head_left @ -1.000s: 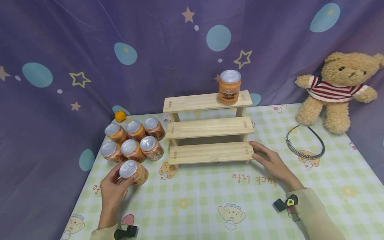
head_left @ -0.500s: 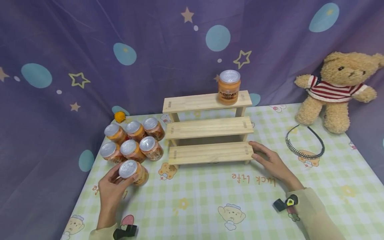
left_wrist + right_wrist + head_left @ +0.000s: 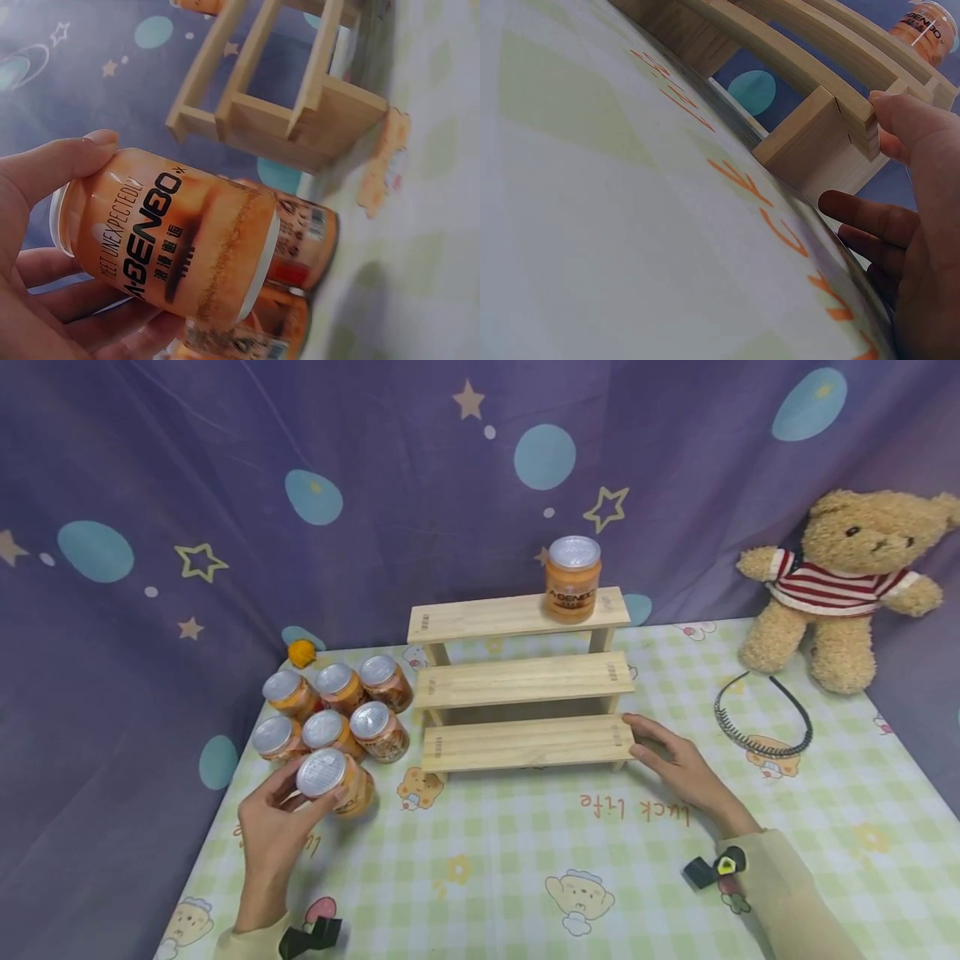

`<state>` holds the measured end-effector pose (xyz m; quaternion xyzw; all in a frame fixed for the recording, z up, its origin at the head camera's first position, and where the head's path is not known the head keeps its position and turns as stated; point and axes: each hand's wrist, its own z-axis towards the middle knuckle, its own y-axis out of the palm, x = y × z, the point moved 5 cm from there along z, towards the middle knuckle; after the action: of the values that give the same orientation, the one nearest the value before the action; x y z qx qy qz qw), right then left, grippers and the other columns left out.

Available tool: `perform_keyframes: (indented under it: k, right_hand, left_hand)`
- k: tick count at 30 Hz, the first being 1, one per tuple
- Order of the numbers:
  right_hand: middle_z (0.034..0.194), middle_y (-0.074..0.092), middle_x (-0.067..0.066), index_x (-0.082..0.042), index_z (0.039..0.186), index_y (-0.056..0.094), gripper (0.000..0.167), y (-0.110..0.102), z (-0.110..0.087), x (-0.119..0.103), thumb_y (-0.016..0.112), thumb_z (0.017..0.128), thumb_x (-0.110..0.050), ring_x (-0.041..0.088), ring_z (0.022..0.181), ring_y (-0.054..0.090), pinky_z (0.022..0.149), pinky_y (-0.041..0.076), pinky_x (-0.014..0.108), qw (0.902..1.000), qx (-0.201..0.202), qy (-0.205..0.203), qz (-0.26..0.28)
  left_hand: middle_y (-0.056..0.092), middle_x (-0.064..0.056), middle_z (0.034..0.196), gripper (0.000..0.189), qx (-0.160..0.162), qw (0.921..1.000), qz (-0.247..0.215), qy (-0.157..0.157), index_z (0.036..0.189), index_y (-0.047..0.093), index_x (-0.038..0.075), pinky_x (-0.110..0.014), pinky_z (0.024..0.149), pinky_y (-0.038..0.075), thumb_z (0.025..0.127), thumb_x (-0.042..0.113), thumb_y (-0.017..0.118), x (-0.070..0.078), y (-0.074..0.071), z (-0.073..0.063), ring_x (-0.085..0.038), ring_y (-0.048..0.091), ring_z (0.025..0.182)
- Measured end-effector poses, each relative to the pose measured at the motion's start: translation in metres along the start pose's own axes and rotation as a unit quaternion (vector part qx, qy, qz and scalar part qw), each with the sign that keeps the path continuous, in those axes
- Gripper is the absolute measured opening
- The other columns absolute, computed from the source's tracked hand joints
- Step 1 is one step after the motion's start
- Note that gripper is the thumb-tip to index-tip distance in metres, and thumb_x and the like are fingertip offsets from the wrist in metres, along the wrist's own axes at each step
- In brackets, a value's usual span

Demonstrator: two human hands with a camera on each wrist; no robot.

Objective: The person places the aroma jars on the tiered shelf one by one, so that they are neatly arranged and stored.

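My left hand [image 3: 276, 827] grips an orange can [image 3: 337, 781] with a silver lid, thumb on one side and fingers round the other. In the left wrist view the held can [image 3: 172, 236] is tilted and shows black lettering. Several like cans [image 3: 378, 732] stand in two rows just beyond it. My right hand [image 3: 678, 768] touches the right end of the lowest board of a three-step wooden rack [image 3: 525, 743]; in the right wrist view its thumb [image 3: 896, 112] lies at the board's corner, other fingers loosely extended. One can [image 3: 573, 578] stands on the top step, toward the right.
A teddy bear [image 3: 847, 585] in a striped shirt sits at the back right. In front of it lies a black headband [image 3: 765, 747]. A small yellow ball-like thing [image 3: 302, 652] is behind the cans. A purple curtain [image 3: 420, 485] backs the checked tablecloth [image 3: 510, 877].
The can in my left hand has risen slightly off the cloth and tilted, and the hand has shifted a little left. My right hand and the rack have stayed in place.
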<state>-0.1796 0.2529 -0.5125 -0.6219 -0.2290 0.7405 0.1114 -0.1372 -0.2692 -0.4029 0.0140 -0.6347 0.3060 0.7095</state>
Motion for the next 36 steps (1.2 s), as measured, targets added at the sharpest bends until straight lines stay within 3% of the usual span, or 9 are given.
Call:
perform_keyframes:
  k: [5, 17, 20, 27, 36]
  right_hand:
    - [0.141, 0.06, 0.014, -0.023, 0.151, 0.045, 0.049, 0.0, 0.0, 0.0, 0.055, 0.104, -0.025, -0.017, 0.122, 0.046, 0.103, 0.03, 0.001, 1.0, 0.0, 0.004, -0.001]
    - [0.142, 0.06, 0.011, -0.028, 0.151, 0.044, 0.049, 0.0, 0.001, 0.0, 0.056, 0.103, -0.027, -0.02, 0.122, 0.045, 0.102, 0.03, 0.0, 1.0, -0.003, 0.004, 0.0]
    - [0.142, 0.06, 0.01, -0.029, 0.151, 0.044, 0.049, 0.0, 0.001, -0.001, 0.056, 0.103, -0.027, -0.02, 0.122, 0.044, 0.103, 0.029, 0.0, 1.0, -0.001, 0.005, -0.003]
    - [0.142, 0.06, 0.01, -0.029, 0.151, 0.044, 0.049, 0.001, 0.001, 0.001, 0.056, 0.104, -0.026, -0.019, 0.123, 0.045, 0.103, 0.03, 0.0, 1.0, -0.001, 0.002, -0.004]
    - [0.141, 0.061, 0.008, -0.032, 0.151, 0.043, 0.049, 0.0, 0.001, 0.003, 0.056, 0.104, -0.027, -0.018, 0.123, 0.046, 0.103, 0.03, 0.003, 0.9999, -0.001, 0.006, -0.012]
  left_hand:
    - [0.065, 0.027, 0.099, 0.065, -0.006, 0.9998, 0.0, 0.021, 0.124, 0.068, -0.003, -0.007, 0.071, 0.054, 0.063, -0.009, 0.088, 0.015, 0.002, 0.002, 0.006, 0.065, 0.085]
    - [0.069, 0.026, 0.092, 0.062, -0.031, 0.9982, -0.019, 0.046, 0.122, 0.07, 0.0, -0.008, 0.07, 0.055, 0.064, -0.008, 0.089, 0.054, 0.012, 0.013, 0.005, 0.068, 0.082]
    - [0.071, 0.022, 0.093, 0.06, -0.046, 0.9973, -0.031, 0.048, 0.122, 0.07, 0.001, -0.01, 0.069, 0.055, 0.065, -0.007, 0.088, 0.065, 0.017, 0.016, 0.002, 0.069, 0.082]
    - [0.072, 0.019, 0.095, 0.057, -0.068, 0.9925, -0.051, 0.087, 0.119, 0.072, 0.001, -0.012, 0.069, 0.057, 0.065, -0.007, 0.088, 0.091, 0.029, 0.026, -0.001, 0.07, 0.086]
    - [0.071, 0.017, 0.095, 0.054, -0.107, 0.9895, -0.061, 0.077, 0.121, 0.071, 0.004, -0.014, 0.073, 0.058, 0.07, 0.001, 0.089, 0.118, 0.054, 0.039, -0.004, 0.07, 0.083]
